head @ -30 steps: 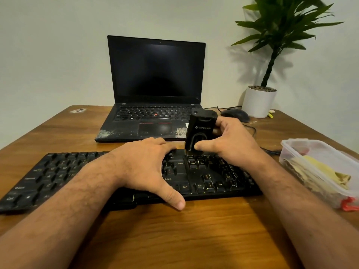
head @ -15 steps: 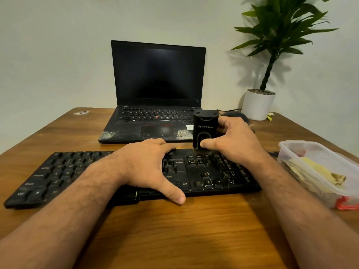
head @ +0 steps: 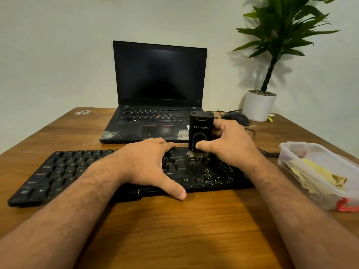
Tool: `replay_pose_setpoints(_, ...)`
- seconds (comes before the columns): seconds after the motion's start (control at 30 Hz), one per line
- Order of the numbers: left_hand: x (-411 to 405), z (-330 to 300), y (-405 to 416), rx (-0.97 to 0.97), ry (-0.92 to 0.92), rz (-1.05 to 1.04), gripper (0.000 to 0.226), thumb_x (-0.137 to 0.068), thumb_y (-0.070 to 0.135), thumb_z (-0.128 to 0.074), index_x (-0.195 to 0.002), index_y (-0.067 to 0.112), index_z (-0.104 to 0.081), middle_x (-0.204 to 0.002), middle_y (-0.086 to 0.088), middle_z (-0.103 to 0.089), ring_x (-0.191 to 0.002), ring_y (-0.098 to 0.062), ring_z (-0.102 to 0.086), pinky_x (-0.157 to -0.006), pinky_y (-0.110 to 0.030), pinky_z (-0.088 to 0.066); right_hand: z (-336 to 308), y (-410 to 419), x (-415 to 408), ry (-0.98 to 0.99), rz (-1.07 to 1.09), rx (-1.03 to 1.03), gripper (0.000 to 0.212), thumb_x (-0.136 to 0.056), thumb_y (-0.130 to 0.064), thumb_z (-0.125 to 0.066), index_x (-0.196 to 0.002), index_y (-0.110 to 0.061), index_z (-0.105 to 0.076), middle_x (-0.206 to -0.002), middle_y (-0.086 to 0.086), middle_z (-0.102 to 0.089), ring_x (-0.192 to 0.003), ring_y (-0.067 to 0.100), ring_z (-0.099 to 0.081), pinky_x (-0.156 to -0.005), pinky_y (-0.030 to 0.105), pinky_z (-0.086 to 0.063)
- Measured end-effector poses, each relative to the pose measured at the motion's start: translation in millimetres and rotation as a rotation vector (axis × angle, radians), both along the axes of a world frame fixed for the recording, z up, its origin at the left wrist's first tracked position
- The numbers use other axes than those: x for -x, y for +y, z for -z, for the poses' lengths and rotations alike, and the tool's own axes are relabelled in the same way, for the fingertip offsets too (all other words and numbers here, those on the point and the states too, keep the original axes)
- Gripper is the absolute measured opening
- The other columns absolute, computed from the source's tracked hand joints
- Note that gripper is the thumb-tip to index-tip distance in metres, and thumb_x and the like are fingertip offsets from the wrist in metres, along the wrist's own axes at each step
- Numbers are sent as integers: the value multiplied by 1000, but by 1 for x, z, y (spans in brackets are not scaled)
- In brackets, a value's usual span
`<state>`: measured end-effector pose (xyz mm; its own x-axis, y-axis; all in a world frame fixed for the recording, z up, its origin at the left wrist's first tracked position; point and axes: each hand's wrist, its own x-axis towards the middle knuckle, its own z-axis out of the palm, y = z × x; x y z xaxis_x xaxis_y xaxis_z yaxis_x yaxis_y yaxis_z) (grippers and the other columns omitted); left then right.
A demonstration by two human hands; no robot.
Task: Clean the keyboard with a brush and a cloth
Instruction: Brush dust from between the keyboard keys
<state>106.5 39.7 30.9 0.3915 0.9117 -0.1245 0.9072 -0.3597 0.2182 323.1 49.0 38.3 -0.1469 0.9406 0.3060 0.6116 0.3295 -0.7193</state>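
**Brush upright on the keyboard's right block, both hands on the job**

Wooden desk (head: 194, 230), brown grain, fills the lower view; pale wall behind.

Open black laptop (head: 159, 90) at the far middle, screen dark, palm rest scuffed with pale patches at both near corners.

Potted plant (head: 272, 55) in a white pot at the far right corner, leaves reaching out of the top of the view.

Black keyboard (head: 58, 171) lies across the desk just in front of the laptop, its left end nearer the camera than its right. Pale specks show among the keys around the arrow cluster.

Clear plastic container (head: 320, 171) at the right edge, open, with a yellowish cloth (head: 318, 175) crumpled inside. A red clip shows at its near corner.

Left hand (head: 149, 164) lies flat and spread on the keyboard's middle, fingers over the keys by Enter and Shift, thumb reaching off the near edge onto the wood. Holds nothing.

Right hand (head: 229, 144) is clamped around a black block-shaped brush (head: 201, 131), thumb on its front face, fingers behind. The brush stands upright, light bristles pressed against the keys just right of Enter.

Black mouse (head: 236, 118) sits beyond the right hand, near the pot, its cable trailing along the desk.
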Motion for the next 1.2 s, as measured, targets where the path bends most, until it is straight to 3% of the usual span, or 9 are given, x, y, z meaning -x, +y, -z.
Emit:
replay_pose_setpoints(0.1, 0, 0, 0, 2, -6, -5, 145, -30, 96, -62, -154, 35, -18, -145, 20, -37, -133, -8, -39, -113, -43, -38, -5, -3, -7, -19, -71, 18, 40, -74, -15, -85, -102, -40, -69, -88, -23, -73, -84, -10, -67, -65, 4, -47)
replay_pose_setpoints(0.17, 0, 0, 1, 7, -9, -3, 145, -30, 96, -62, -154, 36, -18, -145, 20, -37, -133, -8, -38, -112, -43, -38, -3, -5, -5, -28, -124, 58, 42, -73, -15, -86, -103, -40, -70, -92, -22, -75, -87, -10, -68, -73, 11, -51)
replay_pose_setpoints(0.3, 1, 1, 2, -13, -10, 11, 145, -27, 98, -59, -153, 36, -22, -142, 20, -40, -130, -7, -40, -111, -42, -39, 0, 0, 3, -47, 9, -30, 46, -76, -19, -84, -117, -32, -69, -98, -15, -74, -88, -1, -68, -78, 19, -55)
replay_pose_setpoints(0.47, 1, 2, 2, -9, -24, 10, 147, -27, 97, -60, -154, 35, -21, -142, 21, -39, -130, -6, -40, -111, -41, -39, -1, -4, -2, 0, -82, 54, 42, -76, -13, -84, -105, -39, -68, -93, -15, -76, -83, 0, -72, -71, 16, -54)
replay_pose_setpoints(0.63, 1, 2, 1, -7, 0, 13, 150, -27, 97, -59, -156, 31, -17, -148, 18, -35, -135, -8, -37, -114, -41, -36, -1, 6, -10, 29, 122, 22, 47, -77, -13, -83, -119, -28, -68, -103, -11, -74, -95, 8, -69, -73, 16, -48)
replay_pose_setpoints(0.77, 1, 3, 4, -4, 8, 16, 151, -28, 98, -58, -156, 30, -17, -150, 16, -35, -136, -9, -36, -115, -42, -36, -1, 0, -9, 124, -42, 103, 44, -75, -6, -84, -109, -31, -71, -94, -11, -77, -82, 3, -73, -74, 25, -58)
replay_pose_setpoints(0.9, 2, 4, 4, 1, 11, 14, 153, -26, 99, -57, -156, 31, -15, -153, 15, -31, -138, -10, -33, -116, -42, -34, 0, 5, -4, 93, 34, 69, 49, -77, -14, -84, -119, -32, -66, -94, -13, -74, -85, 1, -70, -72, 20, -54)
replay_pose_setpoints(1.07, 1, 3, 3, 1, 19, 15, 152, -28, 98, -57, -157, 31, -14, -155, 15, -29, -140, -10, -31, -117, -43, -33, -1, 0, -9, 66, -57, 110, 43, -76, -15, -85, -108, -38, -68, -94, -15, -76, -86, -2, -71, -70, 15, -53)
replay_pose_setpoints(1.2, 1, 3, 3, 0, 14, 16, 153, -26, 99, -56, -156, 31, -13, -155, 15, -29, -140, -10, -31, -117, -42, -33, -2, 3, -10, -18, 72, 22, 47, -78, -21, -84, -120, -30, -66, -94, -16, -70, -89, -1, -66, -73, 18, -51)
